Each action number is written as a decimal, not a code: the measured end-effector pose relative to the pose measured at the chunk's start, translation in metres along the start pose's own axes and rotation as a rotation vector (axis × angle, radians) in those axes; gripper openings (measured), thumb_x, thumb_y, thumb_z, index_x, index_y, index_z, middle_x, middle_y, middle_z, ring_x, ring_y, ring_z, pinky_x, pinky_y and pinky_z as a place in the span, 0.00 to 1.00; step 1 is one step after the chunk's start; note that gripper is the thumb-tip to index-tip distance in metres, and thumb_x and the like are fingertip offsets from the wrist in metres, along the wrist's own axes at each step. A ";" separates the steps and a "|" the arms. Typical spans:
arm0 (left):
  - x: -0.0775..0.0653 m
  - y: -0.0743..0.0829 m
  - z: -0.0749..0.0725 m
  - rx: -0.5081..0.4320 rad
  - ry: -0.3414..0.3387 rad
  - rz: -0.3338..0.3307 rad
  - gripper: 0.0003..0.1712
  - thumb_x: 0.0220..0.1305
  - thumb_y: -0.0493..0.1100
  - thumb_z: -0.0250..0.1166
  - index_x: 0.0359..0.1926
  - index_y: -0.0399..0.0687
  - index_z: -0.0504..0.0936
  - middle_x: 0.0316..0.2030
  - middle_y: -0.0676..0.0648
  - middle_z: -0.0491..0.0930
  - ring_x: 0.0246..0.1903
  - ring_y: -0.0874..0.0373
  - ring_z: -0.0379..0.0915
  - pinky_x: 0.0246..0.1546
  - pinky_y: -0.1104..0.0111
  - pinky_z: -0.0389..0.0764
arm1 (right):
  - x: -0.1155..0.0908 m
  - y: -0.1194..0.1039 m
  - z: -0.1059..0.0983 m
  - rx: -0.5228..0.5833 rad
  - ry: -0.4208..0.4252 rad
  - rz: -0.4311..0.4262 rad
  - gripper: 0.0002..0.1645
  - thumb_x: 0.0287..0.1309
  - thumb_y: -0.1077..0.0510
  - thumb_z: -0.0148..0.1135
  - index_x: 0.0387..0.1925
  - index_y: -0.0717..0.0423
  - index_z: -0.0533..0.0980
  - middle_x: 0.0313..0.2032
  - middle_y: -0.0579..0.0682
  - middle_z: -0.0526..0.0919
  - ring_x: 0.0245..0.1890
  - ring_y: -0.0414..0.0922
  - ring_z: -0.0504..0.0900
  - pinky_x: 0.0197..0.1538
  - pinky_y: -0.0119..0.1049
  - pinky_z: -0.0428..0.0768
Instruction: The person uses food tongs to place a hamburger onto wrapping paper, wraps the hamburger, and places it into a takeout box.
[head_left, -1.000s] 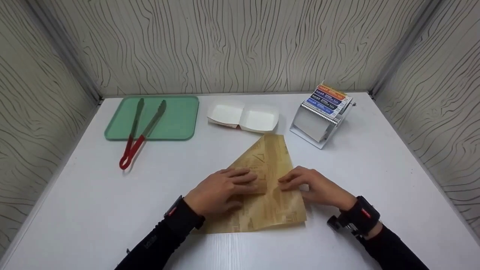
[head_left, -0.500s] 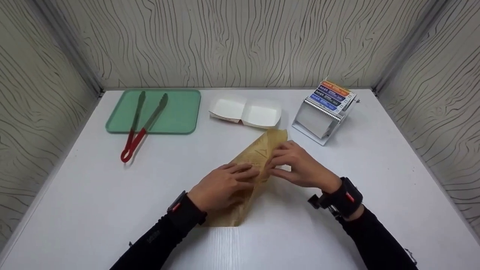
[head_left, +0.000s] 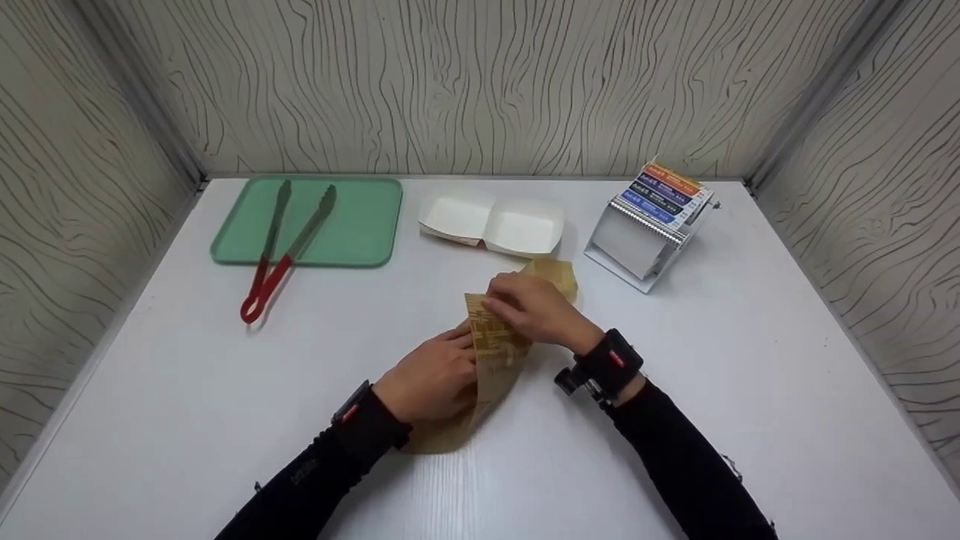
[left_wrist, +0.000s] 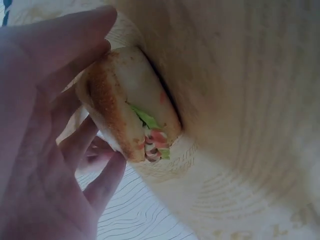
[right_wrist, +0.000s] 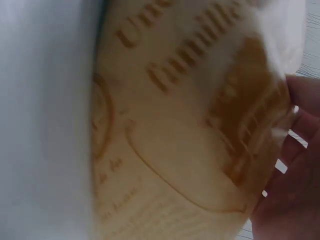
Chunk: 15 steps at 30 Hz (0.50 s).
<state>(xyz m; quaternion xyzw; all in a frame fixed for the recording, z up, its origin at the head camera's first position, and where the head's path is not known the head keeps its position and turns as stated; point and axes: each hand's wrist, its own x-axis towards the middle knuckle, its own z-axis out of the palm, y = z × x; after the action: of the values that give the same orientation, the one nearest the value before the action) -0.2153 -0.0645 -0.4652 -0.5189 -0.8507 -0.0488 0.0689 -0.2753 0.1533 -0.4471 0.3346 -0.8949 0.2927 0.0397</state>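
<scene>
Brown printed wrapping paper (head_left: 496,367) stands partly folded on the table between the hands. My left hand (head_left: 429,379) is at its left side, fingertips hidden behind the raised paper. A sandwich (left_wrist: 142,95) with browned bread, green leaf and pinkish filling shows in the left wrist view, against the paper; the head view hides it. The fingers of that hand curve round the sandwich's side. With its fingers, my right hand (head_left: 534,304) pinches the paper's flap, drawn over toward the left hand. Printed lettering on the paper (right_wrist: 165,130) fills much of the right wrist view.
Red-handled tongs (head_left: 274,281) lie across a green tray (head_left: 360,225) at back left. Behind the paper is an open white carton (head_left: 525,227). A dispenser with colourful labels (head_left: 652,217) stands at back right. Patterned panels enclose the table (head_left: 225,390).
My right hand has lifted the right part of the paper and carried it leftward, over the left hand's fingers. The left hand has stayed nearly in place.
</scene>
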 end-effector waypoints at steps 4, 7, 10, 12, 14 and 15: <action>-0.002 -0.011 -0.002 -0.227 -0.073 -0.005 0.28 0.66 0.42 0.68 0.68 0.50 0.78 0.69 0.48 0.76 0.74 0.53 0.64 0.77 0.60 0.61 | 0.004 0.006 0.017 0.000 0.081 0.029 0.14 0.76 0.52 0.58 0.32 0.53 0.78 0.27 0.46 0.77 0.29 0.39 0.74 0.34 0.33 0.73; -0.005 -0.023 -0.006 -0.469 -0.105 -0.007 0.23 0.69 0.40 0.65 0.64 0.51 0.81 0.68 0.50 0.76 0.73 0.57 0.63 0.74 0.63 0.67 | 0.004 0.009 0.025 -0.007 0.143 0.027 0.14 0.75 0.54 0.58 0.31 0.54 0.77 0.26 0.47 0.78 0.28 0.40 0.74 0.33 0.32 0.73; -0.011 -0.036 -0.013 -0.694 -0.058 -0.054 0.12 0.73 0.40 0.64 0.54 0.52 0.85 0.56 0.54 0.82 0.60 0.62 0.75 0.63 0.63 0.77 | 0.004 0.010 0.028 0.006 0.163 0.032 0.14 0.75 0.54 0.60 0.31 0.54 0.77 0.26 0.47 0.78 0.28 0.41 0.75 0.34 0.33 0.73; -0.015 -0.043 -0.017 -0.773 0.028 -0.114 0.07 0.74 0.41 0.64 0.49 0.51 0.84 0.48 0.54 0.84 0.53 0.61 0.78 0.59 0.59 0.80 | 0.004 0.010 0.029 0.020 0.152 0.041 0.13 0.74 0.54 0.60 0.32 0.55 0.77 0.27 0.47 0.78 0.30 0.41 0.75 0.35 0.33 0.74; -0.018 -0.048 -0.018 -0.791 0.113 -0.185 0.06 0.75 0.44 0.64 0.48 0.49 0.82 0.46 0.51 0.82 0.51 0.55 0.79 0.57 0.53 0.80 | 0.005 0.011 0.031 0.031 0.140 0.057 0.11 0.73 0.55 0.61 0.33 0.55 0.77 0.29 0.48 0.79 0.31 0.42 0.76 0.36 0.34 0.74; -0.019 -0.050 -0.018 -0.776 0.141 -0.215 0.08 0.75 0.45 0.64 0.50 0.49 0.82 0.48 0.50 0.81 0.52 0.53 0.79 0.58 0.50 0.80 | 0.005 0.011 0.031 0.036 0.133 0.068 0.11 0.73 0.55 0.62 0.33 0.55 0.77 0.29 0.48 0.79 0.31 0.42 0.76 0.37 0.34 0.75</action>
<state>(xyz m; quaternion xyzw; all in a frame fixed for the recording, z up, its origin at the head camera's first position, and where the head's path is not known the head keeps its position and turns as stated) -0.2501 -0.1062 -0.4515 -0.4101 -0.8117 -0.4083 -0.0794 -0.2819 0.1396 -0.4772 0.2845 -0.8956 0.3316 0.0833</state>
